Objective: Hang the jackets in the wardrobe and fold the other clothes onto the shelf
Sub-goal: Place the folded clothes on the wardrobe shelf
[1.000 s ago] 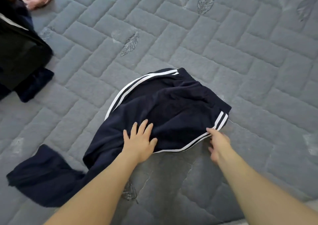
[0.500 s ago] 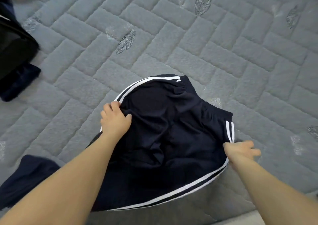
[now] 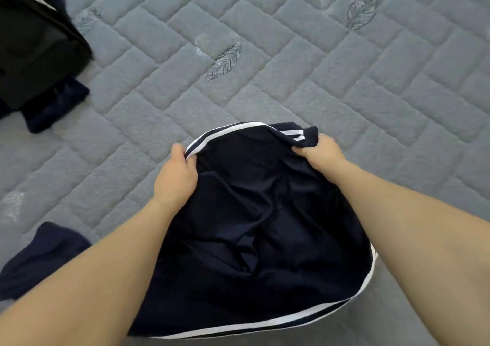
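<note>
Both hands hold a dark navy pair of soft track pants with white stripes down the side point(image 3: 254, 226). The pants lie on a grey quilted bed cover with stitched blocks and little leaf shapes point(image 3: 331, 80), near the front edge and between the two arms.

The left hand point(image 3: 176, 177) is at the far left edge of the pants. Its fingers point(image 3: 191, 161) are curled tight and pinch the cloth right at the white stripe. The thumb sits on top of the fold.

The right hand point(image 3: 322, 151) is at the far right corner. Its fingers are curled round a bunch of the navy cloth, just beside two short white stripes. The fingertips are hidden under the cloth.

One navy end of the pants point(image 3: 45, 258) sticks out flat on the cover to the left of the left arm.

Far off at the top left lies a pile of black and dark navy clothes point(image 3: 37, 54), well apart from the hands.
</note>
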